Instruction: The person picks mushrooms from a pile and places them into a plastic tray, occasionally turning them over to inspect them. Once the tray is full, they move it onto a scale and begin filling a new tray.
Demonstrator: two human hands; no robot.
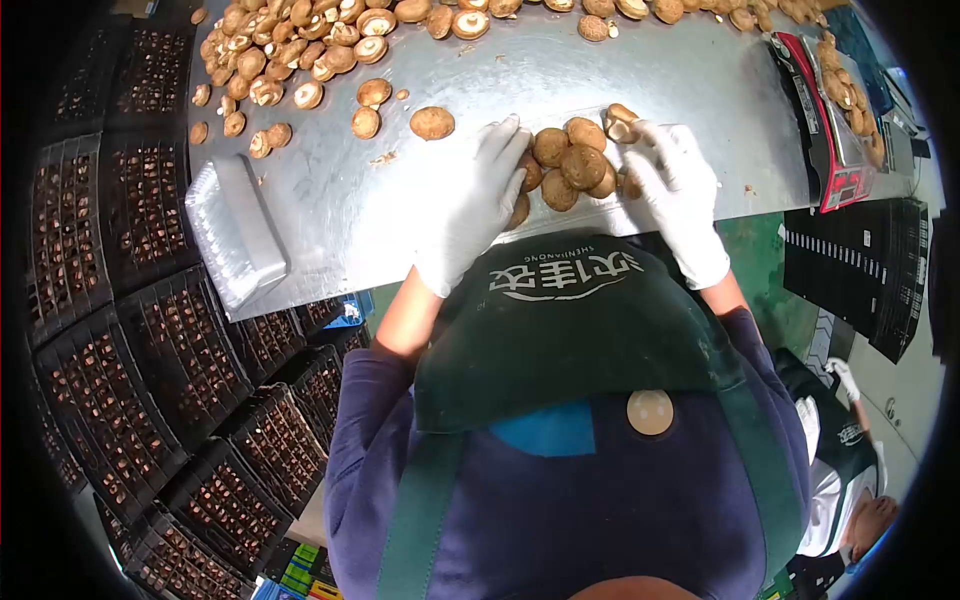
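Note:
A cluster of brown mushrooms (581, 167) sits close to the table's near edge, between my two white-gloved hands. What looks like a clear plastic tray lies under them, though glare hides most of it. Along the cluster's left side rests my left hand (475, 200), its fingers stretched out and touching the mushrooms there. My right hand (677, 187) curves around the right side. Its fingertips are on a tilted mushroom (620, 131) with a pale stem, at the cluster's upper right corner. The thumb lies lower, beside another mushroom partly hidden by the glove.
A large pile of mushrooms (290, 45) spreads along the far side of the metal table (350, 215). Nested clear trays (237, 235) stand at the left edge. A red-edged scale (845, 188) with bagged mushrooms is at right. Black crates (95, 400) fill the left; a co-worker (835, 450) stands lower right.

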